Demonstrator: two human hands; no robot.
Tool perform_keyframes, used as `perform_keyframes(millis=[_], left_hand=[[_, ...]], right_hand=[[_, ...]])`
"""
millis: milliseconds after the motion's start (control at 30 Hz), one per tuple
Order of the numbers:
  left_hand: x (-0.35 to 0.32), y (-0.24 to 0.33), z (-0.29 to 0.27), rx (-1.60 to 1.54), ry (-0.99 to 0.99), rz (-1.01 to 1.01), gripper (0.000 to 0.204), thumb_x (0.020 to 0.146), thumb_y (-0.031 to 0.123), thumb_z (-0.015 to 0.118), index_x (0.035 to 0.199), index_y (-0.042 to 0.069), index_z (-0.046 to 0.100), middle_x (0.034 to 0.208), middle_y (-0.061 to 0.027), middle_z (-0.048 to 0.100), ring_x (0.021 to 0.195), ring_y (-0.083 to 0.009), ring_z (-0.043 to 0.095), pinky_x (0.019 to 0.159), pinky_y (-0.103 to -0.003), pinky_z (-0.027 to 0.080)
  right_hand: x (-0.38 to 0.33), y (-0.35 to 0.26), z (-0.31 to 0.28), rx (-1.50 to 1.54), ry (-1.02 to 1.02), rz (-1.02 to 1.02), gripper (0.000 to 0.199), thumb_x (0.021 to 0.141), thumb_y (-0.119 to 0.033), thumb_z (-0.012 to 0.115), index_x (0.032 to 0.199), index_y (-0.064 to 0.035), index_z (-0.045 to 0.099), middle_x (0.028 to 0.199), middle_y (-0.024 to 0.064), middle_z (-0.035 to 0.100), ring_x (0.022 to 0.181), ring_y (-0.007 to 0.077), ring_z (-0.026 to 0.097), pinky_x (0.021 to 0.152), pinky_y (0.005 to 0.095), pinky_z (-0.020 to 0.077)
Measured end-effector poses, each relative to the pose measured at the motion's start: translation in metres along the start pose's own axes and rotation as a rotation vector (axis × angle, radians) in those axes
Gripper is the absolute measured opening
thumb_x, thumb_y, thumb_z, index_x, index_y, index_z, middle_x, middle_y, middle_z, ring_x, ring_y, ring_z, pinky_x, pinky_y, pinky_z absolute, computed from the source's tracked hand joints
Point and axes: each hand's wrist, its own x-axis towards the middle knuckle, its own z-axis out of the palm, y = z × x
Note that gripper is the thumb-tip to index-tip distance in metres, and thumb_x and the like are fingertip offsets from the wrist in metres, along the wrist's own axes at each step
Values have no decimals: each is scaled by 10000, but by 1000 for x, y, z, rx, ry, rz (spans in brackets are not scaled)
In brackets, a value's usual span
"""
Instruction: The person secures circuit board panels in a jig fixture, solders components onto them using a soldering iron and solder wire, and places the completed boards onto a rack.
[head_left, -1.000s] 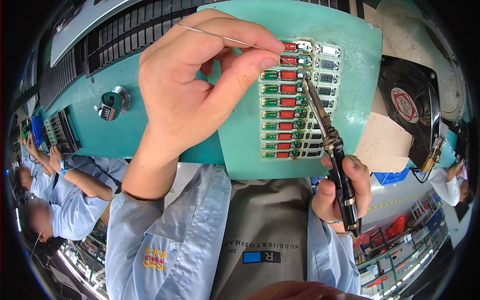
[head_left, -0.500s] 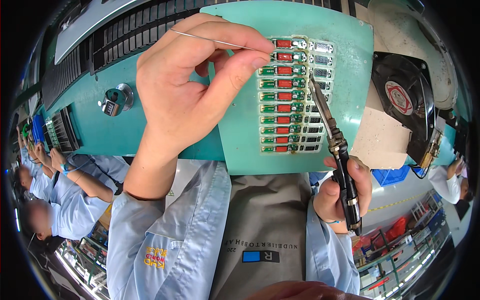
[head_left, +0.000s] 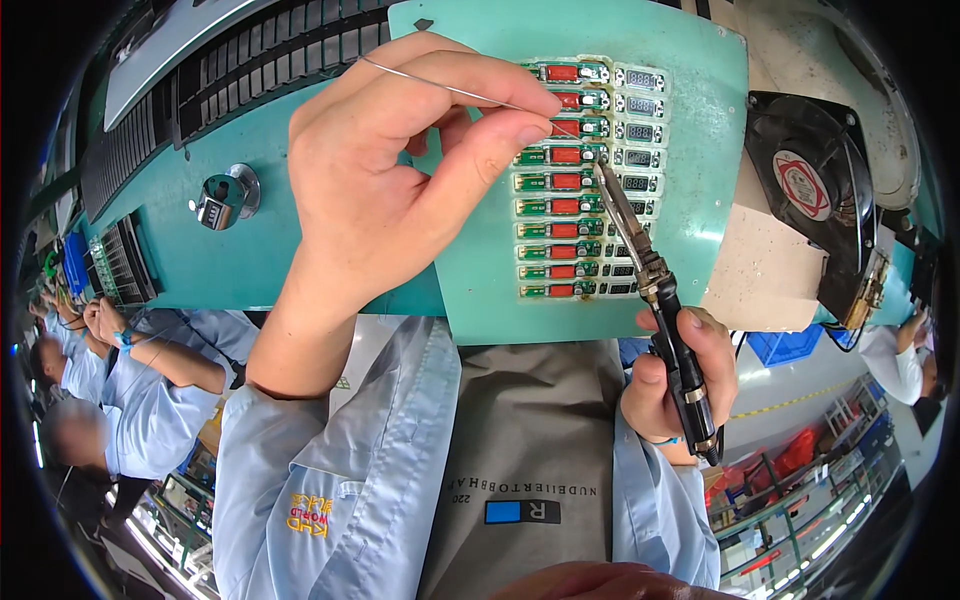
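On the teal worktop (head_left: 250, 250), a panel of small green circuit boards (head_left: 585, 180) lies in a column. Left hand (head_left: 400, 180) pinches a thin solder wire (head_left: 440, 88) between thumb and fingers, its end over the upper boards. Right hand (head_left: 675, 380) is wrapped around a soldering iron (head_left: 650, 280), tip on a middle board. Risks: wire end sits apart from the tip, so solder could bridge neighbouring pads; fingers close to hot tip may get burned.
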Motion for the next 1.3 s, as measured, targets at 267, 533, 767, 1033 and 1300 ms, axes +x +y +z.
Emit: perform_keyframes(millis=[267,533,767,1033,1300], left_hand=[[-1,2,2,-11,1,-35,141,818,-26,808,954,8,794,917,-64,751,704,-115,549,596,-218,413],[-2,0,5,-15,-10,-52,144,810,-24,811,948,14,799,923,-65,743,696,-108,534,576,-213,396],[-1,-3,5,18,-24,-31,147,810,-22,812,951,15,799,915,-63,743,693,-108,538,573,-213,391],[-2,-4,5,8,17,-25,140,815,-21,814,949,13,793,924,-77,760,690,-114,548,573,-215,392],[-4,-4,1,31,33,22,133,821,-19,815,948,9,784,944,-86,768,708,-127,562,586,-219,407]], right_hand=[[-1,1,2,7,3,-8,425,883,-135,839,1244,-4,658,948,152,711,734,238,655,670,330,553],[-3,3,0,20,-13,-12,427,886,-148,841,1242,-4,656,953,149,711,743,245,659,685,340,558],[-1,2,1,5,-10,-24,427,889,-150,840,1244,-7,651,956,148,711,748,250,663,698,346,561],[-4,4,-2,23,-33,-10,445,897,-158,836,1267,-20,631,990,158,709,777,257,673,733,358,561],[-16,13,0,91,121,-81,465,946,-269,805,1286,-21,607,1046,169,681,744,279,703,746,353,566]])
